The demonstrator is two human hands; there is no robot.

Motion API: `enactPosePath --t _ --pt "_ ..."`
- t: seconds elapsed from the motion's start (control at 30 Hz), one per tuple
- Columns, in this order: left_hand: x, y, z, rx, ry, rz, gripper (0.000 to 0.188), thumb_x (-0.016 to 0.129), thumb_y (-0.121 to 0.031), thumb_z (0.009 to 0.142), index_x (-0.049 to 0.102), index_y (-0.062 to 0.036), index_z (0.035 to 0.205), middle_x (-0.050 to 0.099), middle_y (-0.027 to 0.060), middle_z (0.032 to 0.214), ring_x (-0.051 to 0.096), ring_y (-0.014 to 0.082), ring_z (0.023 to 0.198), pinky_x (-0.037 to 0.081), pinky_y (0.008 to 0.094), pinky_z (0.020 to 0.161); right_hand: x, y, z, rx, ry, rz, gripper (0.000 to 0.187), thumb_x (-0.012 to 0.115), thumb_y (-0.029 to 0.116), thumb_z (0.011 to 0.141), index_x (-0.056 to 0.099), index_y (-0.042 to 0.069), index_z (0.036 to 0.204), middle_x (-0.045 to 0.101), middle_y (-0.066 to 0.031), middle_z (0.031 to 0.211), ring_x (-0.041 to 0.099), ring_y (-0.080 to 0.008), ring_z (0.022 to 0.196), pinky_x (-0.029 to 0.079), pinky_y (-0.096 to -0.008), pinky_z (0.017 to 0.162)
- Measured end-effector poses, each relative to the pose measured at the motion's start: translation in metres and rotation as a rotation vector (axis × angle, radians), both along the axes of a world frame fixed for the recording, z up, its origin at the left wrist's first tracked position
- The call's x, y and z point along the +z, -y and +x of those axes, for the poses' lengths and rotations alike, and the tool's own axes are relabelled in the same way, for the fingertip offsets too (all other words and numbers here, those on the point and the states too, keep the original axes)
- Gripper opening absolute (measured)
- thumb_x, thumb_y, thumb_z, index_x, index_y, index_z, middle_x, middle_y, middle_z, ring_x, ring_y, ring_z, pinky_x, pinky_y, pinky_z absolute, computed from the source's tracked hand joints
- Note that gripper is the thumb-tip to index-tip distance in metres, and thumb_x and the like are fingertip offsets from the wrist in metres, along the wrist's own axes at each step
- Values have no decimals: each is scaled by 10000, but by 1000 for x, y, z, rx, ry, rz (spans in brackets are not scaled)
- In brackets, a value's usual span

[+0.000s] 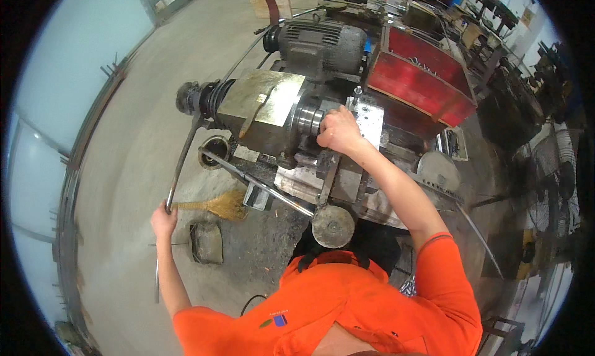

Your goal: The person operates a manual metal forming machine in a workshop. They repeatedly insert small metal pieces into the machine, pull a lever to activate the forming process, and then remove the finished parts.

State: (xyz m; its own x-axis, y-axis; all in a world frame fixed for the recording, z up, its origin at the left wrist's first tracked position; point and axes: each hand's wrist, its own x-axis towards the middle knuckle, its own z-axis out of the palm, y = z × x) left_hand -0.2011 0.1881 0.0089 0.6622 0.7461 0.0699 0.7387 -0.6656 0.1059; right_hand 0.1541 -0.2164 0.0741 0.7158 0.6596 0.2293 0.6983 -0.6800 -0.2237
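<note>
Right hand [338, 131]: fingers curled over the bright steel cylindrical chuck [308, 119] at the machine's spindle end, palm down, knuckles up. Grip looks closed around the chuck rim; can't see whether anything sits inside the fingers.

Left hand [163, 219]: fist closed round the lower end of a long, thin, dark metal lever bar [181, 164], arm stretched out to the side. The bar curves up (fisheye bends it some) to the black ribbed pulley end [197, 98] of the machine.

Chuck sits mid-machine, just right of a boxy brass-coloured headstock housing [263, 105], flat top, scuffed and shiny. Behind that, a grey finned cast motor [319, 43]. Right of the hand, a pale drilled steel plate [367, 121], touching or nearly touching the wrist. Beyond it, a red sheet-metal tray [421, 77] with small metal parts inside.

Below the chuck: a polished round steel rod [260, 183] running diagonally, and a dull round metal disc [333, 226] close to the person's chest. Bed surfaces are oily, dark.

Floor: rough grey concrete [124, 170]. A straw hand broom [217, 204] lies near the left hand, with a dirty rectangular metal tin [207, 242] just below it.

Orange short-sleeved shirt [347, 300] (matte fabric) fills the lower frame.
</note>
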Motion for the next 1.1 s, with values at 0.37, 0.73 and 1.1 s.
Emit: enactPosePath --t 0.37,0.73,1.1 --pt "12 -24 31 182 -67 69 283 578 -334 767 659 -79 859 652 199 858 630 377 836 497 466 739 1 -1 6 24 -40 -54 250 576 197 525 677 14 661 646 -197 773 574 -370 829 486 -409 756" --pt "-7 36 1 242 72 -21 335 614 -360 742 646 -102 954 646 181 866 616 367 860 484 453 741 4 -4 1 72 -41 -133 268 630 216 524 683 15 693 657 -163 770 597 -346 843 480 -426 797" --pt "-7 -21 11 268 60 7 342 627 -351 719 648 -64 905 651 202 856 629 371 837 495 453 728 -5 3 7 130 21 -23 214 574 235 487 657 56 570 631 -162 686 565 -360 721 489 -400 694"
